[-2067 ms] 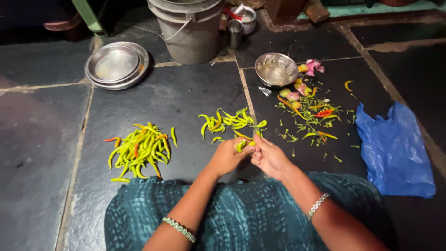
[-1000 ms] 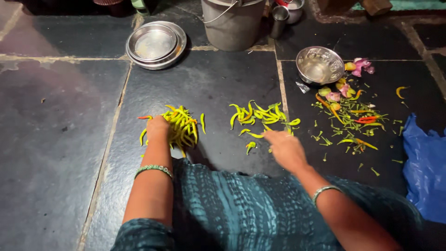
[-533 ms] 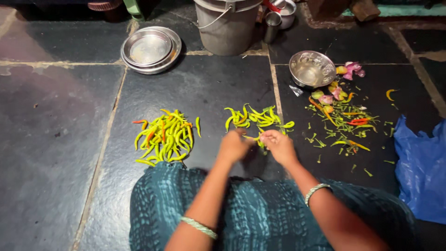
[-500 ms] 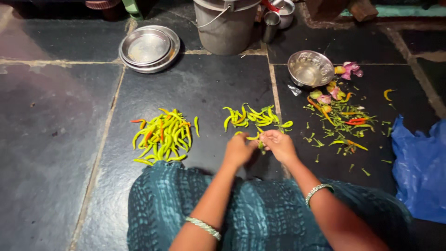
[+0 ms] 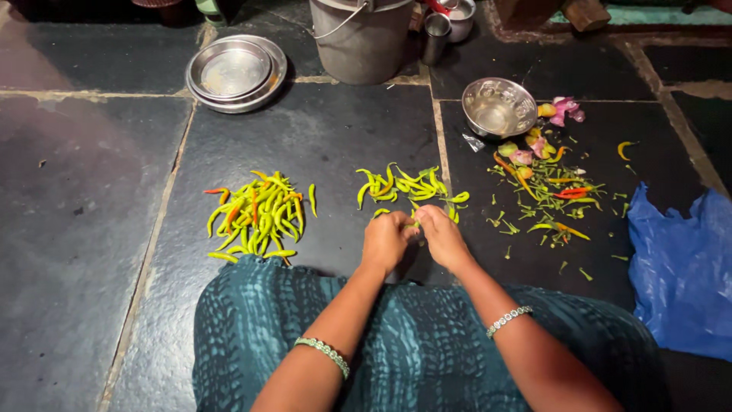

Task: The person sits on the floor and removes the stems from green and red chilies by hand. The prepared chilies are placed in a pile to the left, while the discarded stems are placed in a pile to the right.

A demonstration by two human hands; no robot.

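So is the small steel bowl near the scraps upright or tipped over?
Upright: the steel bowl sits on the floor with its open mouth facing up, and its shiny inside looks empty.

Your matt dark stone floor (image 5: 91, 229) carries glossy, smooth-skinned chillies (image 5: 259, 217), a polished steel bowl (image 5: 499, 107), stacked steel plates (image 5: 236, 72), a dull metal bucket (image 5: 362, 46) and crinkled blue plastic bag (image 5: 679, 267).

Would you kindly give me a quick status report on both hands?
Left hand and right hand together, pinching one green chilli. Smaller chilli pile just ahead. Nothing in the way.
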